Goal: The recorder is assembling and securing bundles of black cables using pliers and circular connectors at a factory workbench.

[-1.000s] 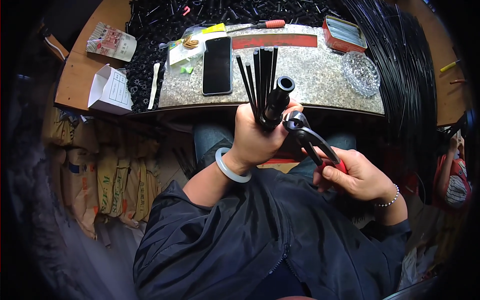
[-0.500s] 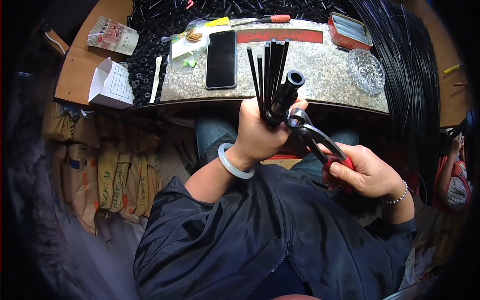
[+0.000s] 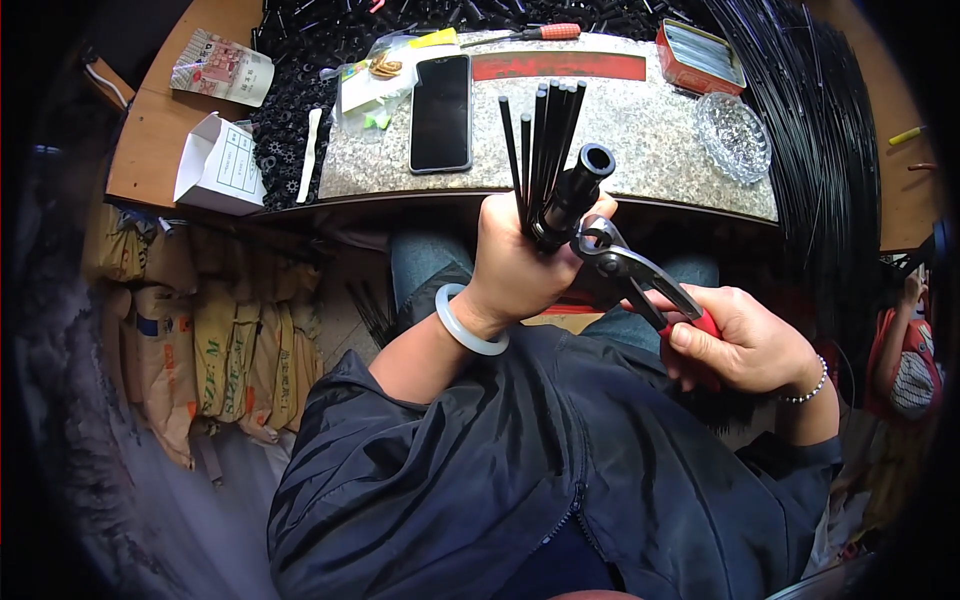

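Left hand [image 3: 520, 265] fist wrapped tight around bundle of thin black rods [image 3: 545, 135] plus a black tube [image 3: 575, 190]; both project above the fingers. Right hand [image 3: 745, 345] clenched on red-handled pliers [image 3: 640, 280], jaws at tube base just beside left fingertips. Lower rod ends hidden within fist.

A speckled stone slab [image 3: 640, 140] is laid on a wooden bench [image 3: 160, 140]. On the slab, a black phone [image 3: 441, 112] is placed face up. Left of the phone, a clear bag of small items [image 3: 372, 85] is seen; right of it, a red strip [image 3: 558, 66], a red tin [image 3: 700, 56] and a glass ashtray [image 3: 733, 123]. Beyond the phone, a red-handled screwdriver [image 3: 530, 34] is laid. Farther left, a white box [image 3: 215, 165] and a printed packet [image 3: 221, 66] rest on the wood.
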The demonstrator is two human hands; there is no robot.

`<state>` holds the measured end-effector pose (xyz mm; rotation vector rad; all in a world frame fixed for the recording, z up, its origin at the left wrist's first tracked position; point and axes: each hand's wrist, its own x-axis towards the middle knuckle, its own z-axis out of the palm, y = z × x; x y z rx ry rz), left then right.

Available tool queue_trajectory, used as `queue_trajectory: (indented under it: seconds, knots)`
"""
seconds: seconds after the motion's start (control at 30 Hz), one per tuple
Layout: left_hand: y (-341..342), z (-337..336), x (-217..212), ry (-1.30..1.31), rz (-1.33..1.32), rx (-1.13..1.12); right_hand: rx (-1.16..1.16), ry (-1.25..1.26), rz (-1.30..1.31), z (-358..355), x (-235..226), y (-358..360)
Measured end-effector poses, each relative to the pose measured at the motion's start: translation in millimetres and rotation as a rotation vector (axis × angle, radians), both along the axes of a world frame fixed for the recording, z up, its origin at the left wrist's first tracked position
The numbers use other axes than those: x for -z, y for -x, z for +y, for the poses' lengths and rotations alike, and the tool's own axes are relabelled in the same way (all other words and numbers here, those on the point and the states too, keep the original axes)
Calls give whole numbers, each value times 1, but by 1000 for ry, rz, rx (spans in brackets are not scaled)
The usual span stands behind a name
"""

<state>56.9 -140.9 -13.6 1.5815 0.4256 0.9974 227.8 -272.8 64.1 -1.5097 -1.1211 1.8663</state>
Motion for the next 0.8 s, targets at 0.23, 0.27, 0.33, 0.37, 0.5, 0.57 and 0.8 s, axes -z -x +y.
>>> queue_trajectory:
  seconds: [0.23, 0.27, 0.33, 0.37, 0.5, 0.57, 0.8]
  knots:
    - [-1, -4, -4, 122, 2, 9, 4, -169, -107, -4, 21, 12]
    - [0, -4, -4, 182, 5, 20, 24, -237, -103, -5, 28, 15]
    - [-1, -3, -4, 156, 17, 10, 34, -299, -116, -4, 36, 19]
    - [0, -3, -4, 129, 30, -2, 49, -308, -107, -4, 40, 20]
    - [0, -1, 3, 48, 31, -31, 94, -339, -93, -5, 55, 25]
    - [0, -1, 7, 40, 91, -47, 122, -342, -67, -6, 62, 27]
    - [-2, 0, 5, -108, 82, -63, 175, -368, -14, -9, 80, 35]
